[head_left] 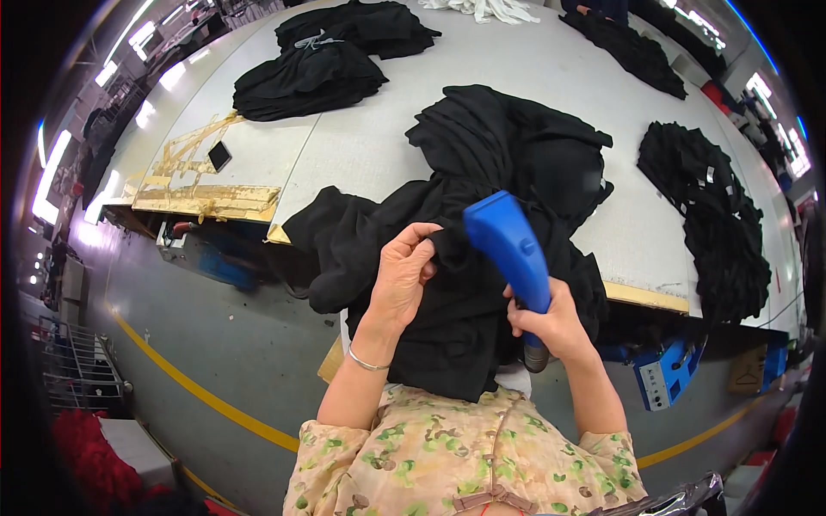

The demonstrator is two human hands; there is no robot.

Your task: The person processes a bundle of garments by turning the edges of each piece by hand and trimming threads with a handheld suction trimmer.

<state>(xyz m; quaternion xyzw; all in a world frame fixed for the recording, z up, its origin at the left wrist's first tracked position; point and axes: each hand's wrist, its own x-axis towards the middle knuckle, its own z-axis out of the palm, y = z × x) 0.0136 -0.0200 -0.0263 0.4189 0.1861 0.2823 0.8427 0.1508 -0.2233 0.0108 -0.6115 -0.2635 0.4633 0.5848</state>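
Note:
A blue handheld tool (514,245) with a wide flat head is in my right hand (555,318), its fingers wrapped round the lower handle. The tool's head lies over black fabric (456,318) that drapes from the table edge onto my lap. My left hand (404,271), with a bracelet at the wrist, pinches a fold of this fabric just left of the tool's head. Behind, more of the black cloth (508,138) is heaped on the white table (361,155). A dark hose end shows below my right hand.
Black garment piles lie at the back left (310,77), back right (632,56) and right (705,215). A dark phone-like object (220,155) sits by taped, worn edging. White cloth (486,9) and part of a person are at the far side. Blue machines hang beneath the table.

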